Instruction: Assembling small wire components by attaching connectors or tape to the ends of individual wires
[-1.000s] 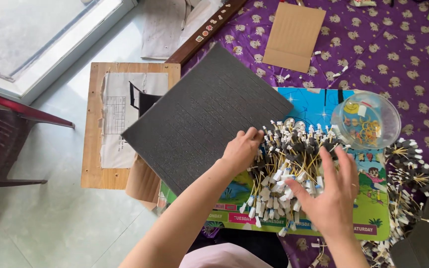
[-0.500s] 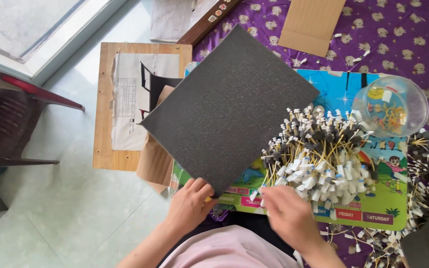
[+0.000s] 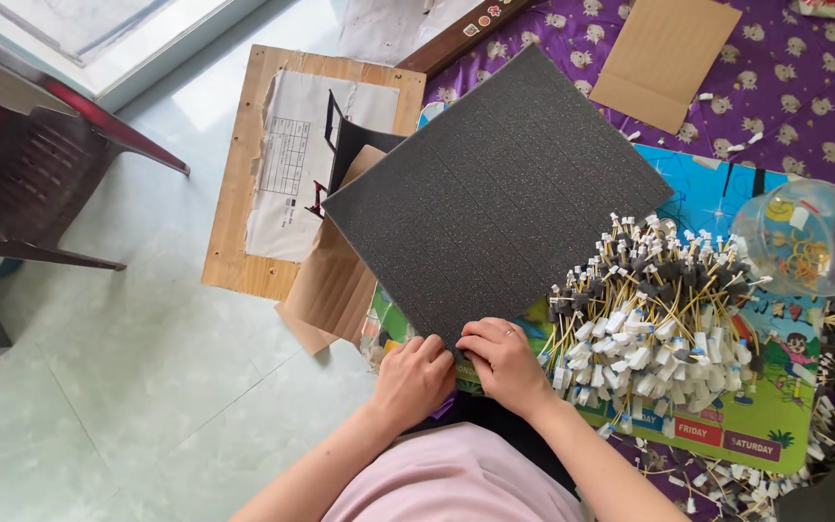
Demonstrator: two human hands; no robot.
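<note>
Two hands [image 3: 461, 372] at grey foam sheet [image 3: 500, 193]

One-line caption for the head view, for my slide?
Both hands, left and right, pinch the near corner of a dark grid-cut foam sheet beside a pile of yellow-wired connectors.

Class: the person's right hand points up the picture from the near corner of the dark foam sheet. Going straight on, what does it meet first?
The right hand would probably slide onto the dark grey foam sheet, whose corner its fingertips already touch.
</note>
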